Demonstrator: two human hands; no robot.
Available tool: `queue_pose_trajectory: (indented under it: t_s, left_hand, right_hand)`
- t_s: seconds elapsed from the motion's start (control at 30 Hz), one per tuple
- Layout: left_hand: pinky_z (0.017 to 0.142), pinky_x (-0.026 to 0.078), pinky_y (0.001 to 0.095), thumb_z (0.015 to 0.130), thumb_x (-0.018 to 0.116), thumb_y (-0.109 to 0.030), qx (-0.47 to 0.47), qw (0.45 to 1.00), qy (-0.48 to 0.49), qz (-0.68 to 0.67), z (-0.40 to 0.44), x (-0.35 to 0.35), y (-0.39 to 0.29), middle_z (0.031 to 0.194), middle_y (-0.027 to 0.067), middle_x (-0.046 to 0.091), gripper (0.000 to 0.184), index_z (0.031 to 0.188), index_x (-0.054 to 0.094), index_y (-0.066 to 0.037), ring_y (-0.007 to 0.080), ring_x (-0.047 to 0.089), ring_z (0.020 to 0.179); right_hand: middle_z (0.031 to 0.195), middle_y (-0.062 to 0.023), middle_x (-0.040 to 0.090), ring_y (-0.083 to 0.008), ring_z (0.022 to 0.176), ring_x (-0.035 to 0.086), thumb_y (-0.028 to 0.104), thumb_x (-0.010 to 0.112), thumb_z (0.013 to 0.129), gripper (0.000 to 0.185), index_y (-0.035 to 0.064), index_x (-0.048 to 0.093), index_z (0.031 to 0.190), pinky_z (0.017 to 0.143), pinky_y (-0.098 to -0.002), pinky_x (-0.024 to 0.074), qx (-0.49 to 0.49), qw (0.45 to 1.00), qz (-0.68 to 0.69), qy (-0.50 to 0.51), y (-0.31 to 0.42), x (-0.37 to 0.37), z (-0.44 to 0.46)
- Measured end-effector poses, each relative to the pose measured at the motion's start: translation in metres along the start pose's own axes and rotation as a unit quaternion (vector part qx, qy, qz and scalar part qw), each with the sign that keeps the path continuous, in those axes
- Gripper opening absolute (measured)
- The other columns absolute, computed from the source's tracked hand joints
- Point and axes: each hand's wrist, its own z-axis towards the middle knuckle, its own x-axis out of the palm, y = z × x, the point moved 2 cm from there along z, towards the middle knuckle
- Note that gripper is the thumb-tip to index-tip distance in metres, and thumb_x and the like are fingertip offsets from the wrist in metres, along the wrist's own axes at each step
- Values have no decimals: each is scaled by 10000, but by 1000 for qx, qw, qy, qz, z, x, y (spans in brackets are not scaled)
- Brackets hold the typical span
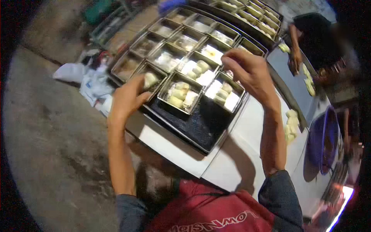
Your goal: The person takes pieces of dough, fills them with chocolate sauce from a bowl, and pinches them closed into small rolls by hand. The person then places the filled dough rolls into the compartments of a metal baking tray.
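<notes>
My left hand [129,96] is at the front left of a black tray [201,133], its fingers at a metal tin with a pale dough piece [150,80] in it. Whether the fingers grip the dough or the tin's edge is unclear. Above the right side of the tray hovers my right hand [247,71], thumb and fingertips drawn together; anything between them is too small to name. Below it, a tin [225,92] holds several dough pieces, and another such tin [180,92] stands at the front middle. Many tins behind hold pale, brightly lit contents.
A second tray of filled tins [257,17] stands at the back. On the right, a co-worker's hand [295,60] is over a grey surface near dough pieces. More dough [291,125] lies on the white table [247,127], beside a purple basin [320,141]. White bags [94,83] lie at left.
</notes>
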Motion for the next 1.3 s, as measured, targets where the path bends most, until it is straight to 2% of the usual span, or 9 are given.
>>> queue_pose_trajectory:
  t_s: [0.2,0.3,0.5,0.6,0.83,0.9,1.03,1.2,1.3]
  left_hand:
    - [1073,408,432,913,702,-266,-17,999,-42,5,-41,-25,-28,1513,156,454,604,1453,490,-97,314,444,1387]
    - [794,507,303,892,709,-131,-28,993,-46,-107,-70,-26,-81,1355,152,600,543,1406,547,-62,216,625,1119]
    - [653,517,283,786,806,-106,75,906,150,-388,-116,65,-260,1223,131,674,521,1273,638,-34,184,686,911]
    - [710,540,338,822,795,-258,136,902,191,-361,-125,140,-323,1150,152,678,523,1263,630,-32,244,697,905]
    - [723,534,283,872,745,-218,-95,727,390,-557,-143,227,-381,929,78,692,356,1126,672,21,143,642,790]
    - [621,502,224,911,714,-190,-122,699,363,-604,-147,233,-380,837,21,671,221,1033,696,-7,79,596,712]
    - [600,530,213,941,695,-220,-155,667,360,-634,-152,238,-380,860,22,678,231,1077,687,-33,76,621,739]
    - [664,563,218,952,680,-218,-162,640,341,-670,-162,231,-392,946,57,690,267,1127,656,-18,103,664,807]
    - [679,573,222,946,684,-190,-193,593,330,-708,-167,231,-394,953,63,684,245,1115,643,-19,119,673,791]
  right_hand:
    - [841,-115,723,-185,706,688,263,641,927,265,32,710,1036,667,-315,533,360,919,-118,-106,-89,-117,-229]
    - [1095,-200,694,-330,943,693,302,693,862,451,29,638,1218,838,-389,528,481,868,-115,-39,-81,-109,-312]
    - [1181,-140,582,-314,1128,550,215,688,843,404,20,594,1183,908,-420,487,294,935,-198,12,-62,-74,-341]
    - [1056,-143,636,-264,914,613,181,669,851,344,-1,606,1136,792,-374,500,348,935,-44,-58,-70,-84,-354]
    - [1061,-117,637,-220,889,626,231,757,814,334,-5,631,1013,766,-347,508,332,933,65,-126,-68,-99,-380]
    - [1108,-112,621,-221,925,626,225,765,815,289,8,620,942,791,-348,519,289,947,-75,-118,-73,-106,-387]
    - [1059,-108,620,-163,892,618,174,704,894,211,45,571,994,737,-277,531,376,808,413,-186,-69,-104,-396]
    - [898,-30,630,-90,780,595,206,613,973,259,41,579,1170,628,-232,496,379,752,495,-215,-77,-104,-401]
    - [898,-28,624,-89,759,589,175,631,959,214,40,602,1122,601,-228,486,370,814,413,-173,-80,-100,-402]
